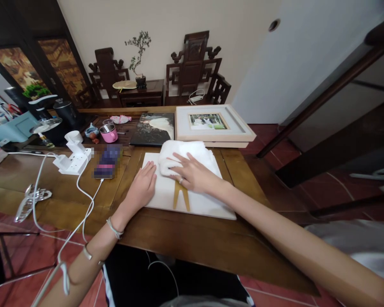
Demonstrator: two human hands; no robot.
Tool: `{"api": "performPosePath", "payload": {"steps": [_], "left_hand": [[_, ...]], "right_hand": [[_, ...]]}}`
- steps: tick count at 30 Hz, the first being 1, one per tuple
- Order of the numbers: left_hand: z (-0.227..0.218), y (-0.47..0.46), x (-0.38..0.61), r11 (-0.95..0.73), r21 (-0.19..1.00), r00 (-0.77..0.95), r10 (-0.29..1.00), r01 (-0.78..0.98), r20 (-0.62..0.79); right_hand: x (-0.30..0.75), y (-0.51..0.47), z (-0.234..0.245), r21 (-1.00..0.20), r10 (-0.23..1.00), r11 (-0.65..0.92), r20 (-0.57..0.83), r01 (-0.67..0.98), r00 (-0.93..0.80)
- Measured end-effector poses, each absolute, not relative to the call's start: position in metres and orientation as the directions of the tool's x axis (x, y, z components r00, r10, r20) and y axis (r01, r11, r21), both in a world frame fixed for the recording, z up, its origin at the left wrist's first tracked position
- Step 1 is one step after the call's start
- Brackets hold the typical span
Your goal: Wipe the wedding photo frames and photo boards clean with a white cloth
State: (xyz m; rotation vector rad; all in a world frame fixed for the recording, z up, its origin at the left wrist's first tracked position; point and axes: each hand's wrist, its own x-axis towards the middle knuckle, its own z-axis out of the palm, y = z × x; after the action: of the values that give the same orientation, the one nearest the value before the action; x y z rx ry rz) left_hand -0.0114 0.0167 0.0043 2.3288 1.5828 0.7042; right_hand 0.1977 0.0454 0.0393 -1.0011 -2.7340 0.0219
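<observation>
A flat white board (195, 203) lies on the wooden table in front of me. On its upper part sits a folded white cloth (192, 149). My right hand (192, 172) rests on the cloth with its fingers spread, a ring on one finger. From under this hand a tan, two-legged shape (181, 198) shows on the board; its upper part is hidden. My left hand (142, 183) lies flat along the left edge of the board, fingers stretched out and holding nothing.
Behind the board are a framed photo (211, 121) and a dark picture panel (153, 128). To the left are a phone (108, 162), a white power strip (75, 161) with cables, a pink cup (109, 133) and a clear hair claw (32, 202). Table edge (211, 251) runs close in front.
</observation>
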Motion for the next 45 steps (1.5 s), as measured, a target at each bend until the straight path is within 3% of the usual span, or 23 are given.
{"api": "performPosePath", "payload": {"steps": [8,15,21,28,35,39,45], "left_hand": [[0.007,0.015,-0.010,-0.361,0.503,0.268,0.931,0.785,0.249],[0.012,0.013,-0.009,-0.356,0.524,0.257,0.932,0.774,0.254],[0.006,0.017,-0.011,-0.386,0.480,0.279,0.918,0.788,0.282],[0.003,0.017,-0.012,-0.393,0.451,0.303,0.917,0.802,0.260],[0.013,0.015,-0.012,-0.332,0.661,0.127,0.932,0.672,0.339],[0.017,0.014,-0.014,-0.326,0.761,0.008,0.921,0.561,0.388],[0.022,0.012,-0.011,-0.304,0.787,0.000,0.933,0.536,0.360]], "right_hand": [[0.179,0.017,0.037,-0.035,0.681,0.729,0.140,0.684,-0.719],[0.191,-0.063,0.041,-0.197,0.560,0.824,0.145,0.531,-0.815],[0.206,-0.053,0.042,-0.273,0.544,0.829,0.198,0.487,-0.815],[0.212,0.018,0.037,-0.157,0.647,0.760,0.270,0.630,-0.713],[0.174,0.033,0.035,-0.034,0.803,0.583,0.180,0.812,-0.568],[0.160,0.003,0.037,-0.039,0.672,0.735,0.177,0.677,-0.719],[0.177,-0.043,0.046,-0.247,0.391,0.903,0.131,0.352,-0.911]]}}
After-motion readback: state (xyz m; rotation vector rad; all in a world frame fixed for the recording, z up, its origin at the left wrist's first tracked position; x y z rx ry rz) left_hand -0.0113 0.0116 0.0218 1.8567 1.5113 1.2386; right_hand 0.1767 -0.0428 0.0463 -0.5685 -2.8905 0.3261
